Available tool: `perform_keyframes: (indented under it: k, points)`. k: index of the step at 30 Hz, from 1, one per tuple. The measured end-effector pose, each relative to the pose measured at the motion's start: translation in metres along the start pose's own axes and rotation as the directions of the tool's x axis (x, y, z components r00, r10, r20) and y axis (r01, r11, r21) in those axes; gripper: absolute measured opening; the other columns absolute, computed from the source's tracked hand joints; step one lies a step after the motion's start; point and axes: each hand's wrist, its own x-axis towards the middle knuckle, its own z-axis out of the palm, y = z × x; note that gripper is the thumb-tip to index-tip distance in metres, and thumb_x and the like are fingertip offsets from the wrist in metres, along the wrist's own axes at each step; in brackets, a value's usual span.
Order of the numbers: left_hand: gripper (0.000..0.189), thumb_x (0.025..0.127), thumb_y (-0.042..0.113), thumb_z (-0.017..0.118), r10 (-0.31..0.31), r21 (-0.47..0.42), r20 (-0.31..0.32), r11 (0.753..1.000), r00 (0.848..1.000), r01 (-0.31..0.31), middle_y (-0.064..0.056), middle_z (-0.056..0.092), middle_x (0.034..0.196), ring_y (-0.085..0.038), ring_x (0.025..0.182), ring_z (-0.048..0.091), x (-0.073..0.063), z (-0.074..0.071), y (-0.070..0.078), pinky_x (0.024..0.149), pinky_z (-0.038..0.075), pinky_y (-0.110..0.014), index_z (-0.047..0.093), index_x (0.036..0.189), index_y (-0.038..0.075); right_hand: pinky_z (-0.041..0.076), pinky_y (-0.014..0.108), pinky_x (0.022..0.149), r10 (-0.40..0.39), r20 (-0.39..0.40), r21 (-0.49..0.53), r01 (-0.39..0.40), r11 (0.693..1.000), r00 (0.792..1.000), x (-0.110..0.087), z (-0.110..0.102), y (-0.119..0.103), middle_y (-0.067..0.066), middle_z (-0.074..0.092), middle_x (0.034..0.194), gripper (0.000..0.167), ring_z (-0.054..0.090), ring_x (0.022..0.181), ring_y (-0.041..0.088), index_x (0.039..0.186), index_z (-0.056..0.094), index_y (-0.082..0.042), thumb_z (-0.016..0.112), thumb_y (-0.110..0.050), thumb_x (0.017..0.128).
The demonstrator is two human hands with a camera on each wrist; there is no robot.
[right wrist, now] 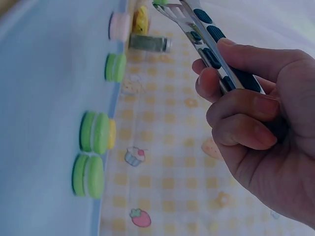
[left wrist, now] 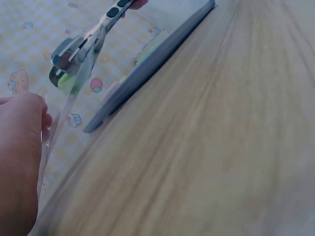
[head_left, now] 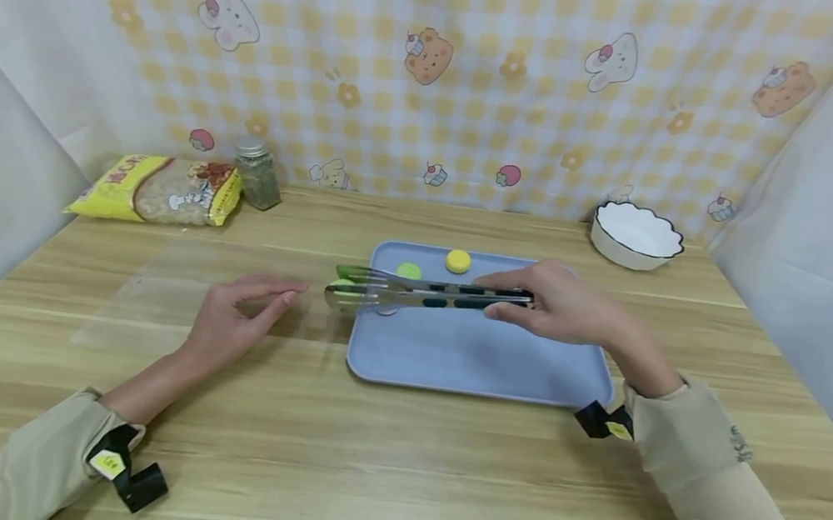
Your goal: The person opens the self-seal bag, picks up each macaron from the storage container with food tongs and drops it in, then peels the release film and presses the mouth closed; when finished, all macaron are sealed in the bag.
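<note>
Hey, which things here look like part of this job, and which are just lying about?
Likely part of the job:
Tongs, held in the right grip
Green macaron between the tongs' tips
Clear plastic, pinched in the left grip
Blue tray
Macarons on the tray

Probably just lying about:
Yellow packet
Glass jar
White bowl

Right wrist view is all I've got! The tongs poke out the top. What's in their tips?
Observer: A green macaron sits between the tips of the tongs.
Operator: Are the tips over the tray?
Observer: No, in the head view they show past its left edge.
Operator: What's the left hand doing?
Observer: It pinches clear plastic.
</note>
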Motion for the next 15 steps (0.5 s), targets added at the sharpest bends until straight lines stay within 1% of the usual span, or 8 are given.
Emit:
perform_keyframes:
  k: [2, 5, 10, 15]
  points:
    - [0.026, 0.075, -0.015, 0.068, 0.003, 0.003, -0.008, 1.000, 1.000, -0.003, -0.010, 0.070, 0.096, -0.007, 0.093, 0.062, 0.001, 0.001, 0.000, 0.084, 0.045, -0.015, 0.072, 0.097, -0.001, 0.038, 0.024, 0.050, -0.026, 0.014, 0.007, 0.026, 1.000, 1.000, 0.003, 0.005, -0.003, -0.011, 0.056, 0.069, 0.031, 0.039, 0.049, 0.002, 0.120, 0.063, -0.010, 0.061, -0.023, 0.092]
    - [0.024, 0.076, -0.014, 0.067, -0.008, 0.008, -0.021, 1.000, 1.000, 0.008, -0.011, 0.070, 0.096, -0.004, 0.094, 0.061, 0.002, 0.000, 0.001, 0.084, 0.045, -0.016, 0.071, 0.097, -0.002, 0.039, 0.024, 0.050, -0.035, 0.040, 0.020, 0.034, 0.999, 0.999, 0.007, 0.012, -0.008, -0.009, 0.056, 0.071, 0.030, 0.040, 0.051, 0.003, 0.119, 0.064, -0.009, 0.061, -0.020, 0.091]
    - [0.021, 0.078, -0.011, 0.067, -0.032, 0.011, -0.060, 0.999, 0.998, 0.032, -0.012, 0.070, 0.096, 0.001, 0.094, 0.061, 0.002, 0.000, 0.006, 0.084, 0.045, -0.016, 0.071, 0.097, -0.001, 0.036, 0.022, 0.046, -0.034, 0.093, 0.036, 0.031, 0.999, 0.995, 0.010, 0.017, -0.017, -0.011, 0.049, 0.063, 0.029, 0.038, 0.048, 0.001, 0.118, 0.064, -0.009, 0.061, -0.021, 0.091]
    - [0.021, 0.078, -0.012, 0.067, -0.040, -0.018, -0.095, 0.999, 0.995, 0.038, -0.014, 0.069, 0.095, 0.001, 0.092, 0.062, 0.002, 0.001, 0.007, 0.083, 0.046, -0.016, 0.071, 0.096, -0.003, 0.036, 0.022, 0.048, -0.024, 0.077, 0.049, 0.020, 0.999, 0.997, 0.009, 0.013, -0.020, -0.012, 0.047, 0.061, 0.028, 0.038, 0.049, 0.002, 0.116, 0.065, -0.009, 0.062, -0.020, 0.091]
